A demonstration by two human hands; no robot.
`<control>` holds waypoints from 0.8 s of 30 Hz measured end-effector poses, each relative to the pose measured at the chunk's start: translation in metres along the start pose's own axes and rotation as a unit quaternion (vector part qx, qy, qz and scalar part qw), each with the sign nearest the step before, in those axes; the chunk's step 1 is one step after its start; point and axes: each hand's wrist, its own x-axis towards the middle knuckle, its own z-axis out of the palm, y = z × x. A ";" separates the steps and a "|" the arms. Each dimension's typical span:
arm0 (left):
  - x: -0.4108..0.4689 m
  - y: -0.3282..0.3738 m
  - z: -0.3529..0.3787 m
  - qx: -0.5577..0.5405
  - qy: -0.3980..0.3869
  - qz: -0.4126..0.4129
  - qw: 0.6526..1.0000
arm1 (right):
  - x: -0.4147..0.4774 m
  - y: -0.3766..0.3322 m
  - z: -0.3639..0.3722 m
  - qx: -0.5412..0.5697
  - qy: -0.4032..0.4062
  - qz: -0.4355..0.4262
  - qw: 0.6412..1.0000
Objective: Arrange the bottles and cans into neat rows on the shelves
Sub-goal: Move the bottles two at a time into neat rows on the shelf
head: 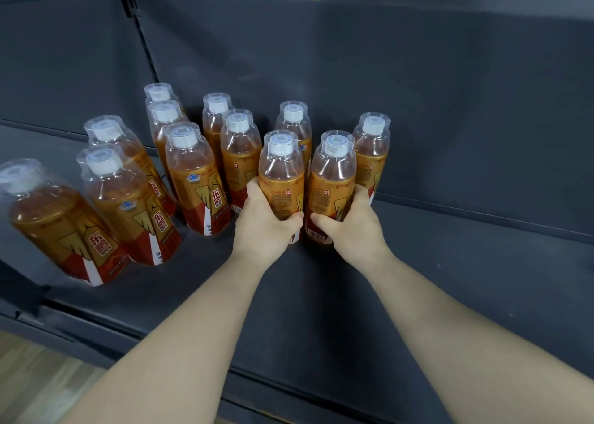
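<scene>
On the matte dark grey metal shelf (450,263), left hand (266,222) grip is clenched round the lower body of a clear plastic bottle (281,172) of amber drink. Right hand (352,226) grip wraps a second bottle (332,179) just right of it, both upright at the near side of the group. Each is cylindrical with rounded shoulders, a glossy orange-red label and a white cap under a clear dome; the other bottles (197,179) stand in rough rows left and far, one far-right bottle (373,153) just beyond the right hand, pale wood floor (38,378) lower left.
</scene>
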 end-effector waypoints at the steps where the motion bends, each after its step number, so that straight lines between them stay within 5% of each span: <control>1: -0.001 0.001 -0.001 0.004 -0.004 0.005 1.000 | -0.004 0.000 -0.002 -0.005 0.006 0.001 1.000; 24: -0.104 0.111 0.107 -0.008 -0.248 0.186 0.951 | -0.157 0.043 -0.159 -0.061 0.318 0.105 0.940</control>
